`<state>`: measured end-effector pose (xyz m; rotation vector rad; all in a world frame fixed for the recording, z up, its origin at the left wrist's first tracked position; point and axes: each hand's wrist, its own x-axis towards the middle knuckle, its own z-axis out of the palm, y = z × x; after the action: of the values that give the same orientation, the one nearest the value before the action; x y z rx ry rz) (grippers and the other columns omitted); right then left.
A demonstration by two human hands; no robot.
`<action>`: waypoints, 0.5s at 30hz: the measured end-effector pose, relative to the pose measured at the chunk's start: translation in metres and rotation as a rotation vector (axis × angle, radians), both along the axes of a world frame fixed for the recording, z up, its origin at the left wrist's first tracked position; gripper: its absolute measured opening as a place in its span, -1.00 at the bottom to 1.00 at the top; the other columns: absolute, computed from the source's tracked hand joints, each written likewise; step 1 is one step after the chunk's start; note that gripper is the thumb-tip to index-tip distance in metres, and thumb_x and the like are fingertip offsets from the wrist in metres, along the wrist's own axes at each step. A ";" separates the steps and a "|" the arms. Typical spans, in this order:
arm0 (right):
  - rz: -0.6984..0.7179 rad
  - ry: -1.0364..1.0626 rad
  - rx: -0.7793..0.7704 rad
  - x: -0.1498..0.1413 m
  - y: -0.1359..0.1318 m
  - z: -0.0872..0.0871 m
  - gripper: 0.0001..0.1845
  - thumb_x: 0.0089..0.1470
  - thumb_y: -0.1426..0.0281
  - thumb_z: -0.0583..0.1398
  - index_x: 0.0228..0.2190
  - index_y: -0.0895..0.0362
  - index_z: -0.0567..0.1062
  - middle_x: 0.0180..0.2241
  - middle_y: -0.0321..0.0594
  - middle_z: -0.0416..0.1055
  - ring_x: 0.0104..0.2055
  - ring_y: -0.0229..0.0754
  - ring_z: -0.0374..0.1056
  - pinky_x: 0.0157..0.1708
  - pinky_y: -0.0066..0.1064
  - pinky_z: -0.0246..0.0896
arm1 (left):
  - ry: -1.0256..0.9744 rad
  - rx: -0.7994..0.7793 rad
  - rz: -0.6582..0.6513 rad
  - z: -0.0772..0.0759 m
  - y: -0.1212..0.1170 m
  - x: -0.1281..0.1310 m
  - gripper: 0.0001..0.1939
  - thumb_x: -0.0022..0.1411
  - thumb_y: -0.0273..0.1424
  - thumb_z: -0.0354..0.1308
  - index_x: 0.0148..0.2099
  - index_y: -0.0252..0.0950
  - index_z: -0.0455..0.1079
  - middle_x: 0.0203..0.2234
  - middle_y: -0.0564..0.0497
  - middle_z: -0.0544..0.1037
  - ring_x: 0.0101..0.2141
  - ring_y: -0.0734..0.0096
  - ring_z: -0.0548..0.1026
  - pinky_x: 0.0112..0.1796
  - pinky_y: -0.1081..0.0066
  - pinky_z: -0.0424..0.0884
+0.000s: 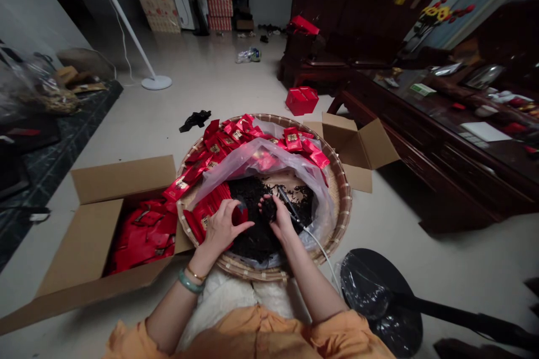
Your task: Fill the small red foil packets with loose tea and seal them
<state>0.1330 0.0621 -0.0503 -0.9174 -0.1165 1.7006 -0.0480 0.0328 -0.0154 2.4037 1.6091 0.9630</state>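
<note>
A wide woven bamboo basket (337, 190) sits on the floor in front of me, lined with a clear plastic bag (261, 162) that holds a heap of loose black tea leaves (252, 235). My left hand (221, 227) grips a small red sachet (240, 216) above the tea. My right hand (275, 214) pinches a clump of leaves. Just beside it lies a slim dark tool (287, 202) with a white cord running past my wrist. Many filled red sachets (236, 137) are piled on the basket's far side.
To the left, an open cardboard box (105, 224) holds red packets. Another carton (357, 146) stands behind the basket. A red box (302, 100), a dark wooden cabinet (425, 134), a round black seat (379, 303) and a white floor fan (155, 82) stand around on the tiled floor.
</note>
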 end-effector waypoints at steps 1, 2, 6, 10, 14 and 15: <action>0.004 0.028 -0.003 0.000 0.000 0.000 -0.76 0.13 0.34 0.04 -0.38 0.19 0.46 -0.46 -0.19 0.51 -0.45 -0.24 0.44 -0.44 -0.45 0.34 | 0.006 -0.029 -0.008 0.003 0.000 -0.002 -0.40 0.04 -0.05 0.19 0.04 -0.24 0.14 -0.16 -0.11 0.39 -0.17 0.20 0.46 -0.26 0.30 0.44; 0.012 0.078 -0.017 0.001 0.001 0.001 -0.74 0.14 0.32 0.02 -0.38 0.18 0.46 -0.45 -0.18 0.51 -0.44 -0.23 0.44 -0.42 -0.41 0.36 | 0.015 -0.065 -0.020 0.006 0.000 -0.003 -0.40 0.05 -0.06 0.18 0.05 -0.24 0.14 -0.14 -0.11 0.39 -0.16 0.19 0.45 -0.24 0.28 0.44; 0.016 0.246 -0.085 0.005 0.001 0.001 -0.70 0.14 0.29 -0.02 -0.38 0.16 0.44 -0.45 -0.15 0.51 -0.38 -0.19 0.45 -0.32 -0.31 0.38 | 0.049 -0.166 -0.126 0.023 0.001 -0.012 -0.57 0.20 -0.29 0.04 0.10 -0.24 0.12 -0.09 -0.11 0.38 -0.09 0.21 0.41 -0.15 0.26 0.41; 0.027 0.325 -0.104 0.005 -0.001 0.003 -0.75 0.12 0.31 0.01 -0.35 0.13 0.45 -0.44 -0.19 0.50 -0.35 -0.19 0.44 -0.27 -0.26 0.37 | 0.062 -0.041 -0.174 0.027 0.006 -0.020 -0.70 0.23 -0.41 0.00 0.02 -0.27 0.25 -0.07 -0.14 0.37 -0.06 0.20 0.35 -0.07 0.18 0.35; 0.045 0.341 -0.120 0.003 -0.001 0.015 -0.79 0.10 0.33 0.03 -0.39 0.12 0.44 -0.47 -0.22 0.49 -0.35 -0.21 0.43 -0.28 -0.28 0.37 | 0.080 0.109 -0.282 0.026 0.012 -0.022 -0.81 0.23 -0.46 0.02 -0.11 -0.26 0.36 -0.14 -0.12 0.43 -0.14 0.24 0.34 -0.15 0.22 0.38; 0.049 0.342 -0.115 0.003 -0.001 0.021 -0.80 0.10 0.33 0.04 -0.40 0.12 0.43 -0.47 -0.22 0.49 -0.35 -0.21 0.43 -0.28 -0.29 0.37 | 0.093 0.132 -0.322 0.027 0.014 -0.021 -0.82 0.23 -0.47 0.01 -0.14 -0.26 0.38 -0.16 -0.11 0.45 -0.17 0.26 0.34 -0.18 0.25 0.39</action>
<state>0.1361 0.0614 -0.0298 -0.6990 0.1903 1.9004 -0.0693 0.0465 0.0121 2.7201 1.1598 0.9337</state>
